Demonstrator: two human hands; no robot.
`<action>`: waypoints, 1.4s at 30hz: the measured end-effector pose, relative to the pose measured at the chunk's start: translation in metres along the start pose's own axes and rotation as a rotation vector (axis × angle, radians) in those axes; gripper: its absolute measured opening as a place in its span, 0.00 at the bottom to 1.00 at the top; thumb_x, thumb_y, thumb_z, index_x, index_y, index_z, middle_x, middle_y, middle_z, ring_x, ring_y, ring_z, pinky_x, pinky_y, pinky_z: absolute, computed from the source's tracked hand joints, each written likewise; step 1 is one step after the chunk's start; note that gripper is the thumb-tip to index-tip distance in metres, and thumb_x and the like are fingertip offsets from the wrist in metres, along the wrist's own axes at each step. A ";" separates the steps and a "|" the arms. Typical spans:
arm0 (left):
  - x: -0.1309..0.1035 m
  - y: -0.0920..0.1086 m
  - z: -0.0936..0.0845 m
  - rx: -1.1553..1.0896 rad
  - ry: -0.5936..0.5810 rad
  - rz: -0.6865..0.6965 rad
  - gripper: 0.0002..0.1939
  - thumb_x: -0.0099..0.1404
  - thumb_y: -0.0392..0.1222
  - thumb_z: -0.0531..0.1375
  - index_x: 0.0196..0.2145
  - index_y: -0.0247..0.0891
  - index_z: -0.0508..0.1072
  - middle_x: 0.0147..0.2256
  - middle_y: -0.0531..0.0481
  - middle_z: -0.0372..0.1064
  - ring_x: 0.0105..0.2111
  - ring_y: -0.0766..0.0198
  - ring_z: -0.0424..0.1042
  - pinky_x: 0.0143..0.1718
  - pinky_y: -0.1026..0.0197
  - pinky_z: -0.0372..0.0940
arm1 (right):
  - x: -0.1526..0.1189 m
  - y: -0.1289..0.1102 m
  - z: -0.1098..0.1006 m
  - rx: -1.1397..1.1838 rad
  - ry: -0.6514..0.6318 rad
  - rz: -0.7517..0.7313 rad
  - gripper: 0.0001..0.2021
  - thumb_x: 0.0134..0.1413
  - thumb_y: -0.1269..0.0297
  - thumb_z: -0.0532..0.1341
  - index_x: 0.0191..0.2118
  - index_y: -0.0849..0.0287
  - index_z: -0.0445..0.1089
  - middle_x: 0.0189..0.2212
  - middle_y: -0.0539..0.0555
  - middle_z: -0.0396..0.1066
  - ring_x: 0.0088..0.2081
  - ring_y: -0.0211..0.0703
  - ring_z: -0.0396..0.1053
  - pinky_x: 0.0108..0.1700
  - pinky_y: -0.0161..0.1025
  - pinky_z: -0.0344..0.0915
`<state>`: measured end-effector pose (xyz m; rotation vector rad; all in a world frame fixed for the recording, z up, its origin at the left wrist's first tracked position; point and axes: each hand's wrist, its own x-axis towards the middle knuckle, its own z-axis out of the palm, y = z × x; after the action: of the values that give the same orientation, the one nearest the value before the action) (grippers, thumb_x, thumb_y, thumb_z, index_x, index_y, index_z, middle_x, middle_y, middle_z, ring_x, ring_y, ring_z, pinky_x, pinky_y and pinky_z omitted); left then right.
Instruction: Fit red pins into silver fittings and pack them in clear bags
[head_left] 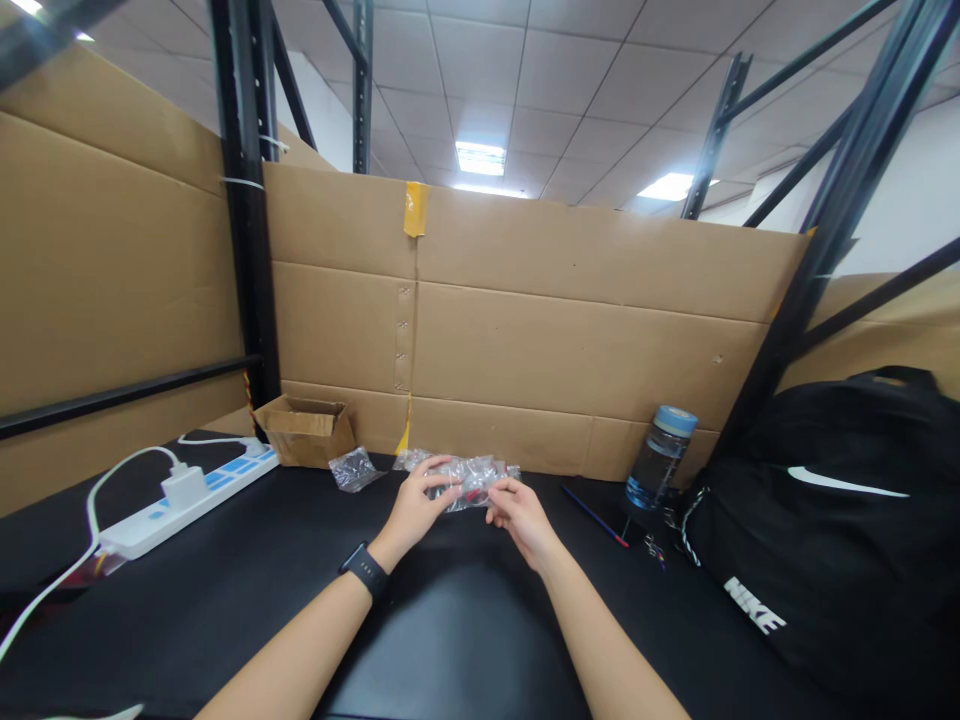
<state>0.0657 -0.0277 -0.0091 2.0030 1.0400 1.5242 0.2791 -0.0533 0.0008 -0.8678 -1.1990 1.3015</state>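
Clear crinkly plastic bags [474,470] lie in a heap at the back of the black table, against the cardboard wall. Something red shows through the plastic, too small to name. My left hand [421,500], with a dark watch on its wrist, has its thumb and fingers around the left part of the heap. At the right end, my right hand [519,512] pinches the plastic between thumb and curled fingers. Left of my hands a separate clear plastic bag [354,470] lies by a small open cardboard box [307,432].
A white power strip [195,505] with a plug and cable runs along the left. To the right are a blue-and-red pen [596,515], a blue-lidded water bottle [660,460], small keys or trinkets [655,550] and a black backpack [840,540]. Cardboard walls [525,330] enclose the table.
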 end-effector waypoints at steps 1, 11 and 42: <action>0.000 -0.001 0.001 -0.016 -0.021 -0.012 0.11 0.62 0.49 0.66 0.38 0.42 0.84 0.55 0.43 0.72 0.57 0.50 0.69 0.64 0.45 0.58 | 0.000 0.001 0.000 -0.019 -0.002 -0.006 0.22 0.42 0.50 0.75 0.32 0.60 0.69 0.21 0.47 0.71 0.22 0.36 0.70 0.25 0.31 0.55; -0.002 -0.015 0.007 0.024 -0.053 -0.178 0.11 0.59 0.49 0.67 0.31 0.40 0.84 0.50 0.41 0.73 0.52 0.49 0.71 0.60 0.47 0.60 | 0.009 -0.002 -0.015 -0.177 0.223 -0.115 0.21 0.44 0.46 0.71 0.33 0.61 0.73 0.31 0.56 0.77 0.24 0.38 0.68 0.23 0.32 0.55; -0.014 0.035 0.007 0.296 -0.380 0.404 0.08 0.72 0.33 0.58 0.42 0.44 0.76 0.42 0.54 0.78 0.45 0.63 0.74 0.47 0.58 0.57 | 0.002 -0.006 -0.014 -0.570 -0.116 -0.346 0.12 0.56 0.56 0.65 0.39 0.58 0.80 0.41 0.58 0.80 0.41 0.51 0.78 0.45 0.44 0.73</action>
<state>0.0813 -0.0597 0.0042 2.7072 0.7700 1.1331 0.2942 -0.0501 0.0036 -0.9338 -1.7680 0.7421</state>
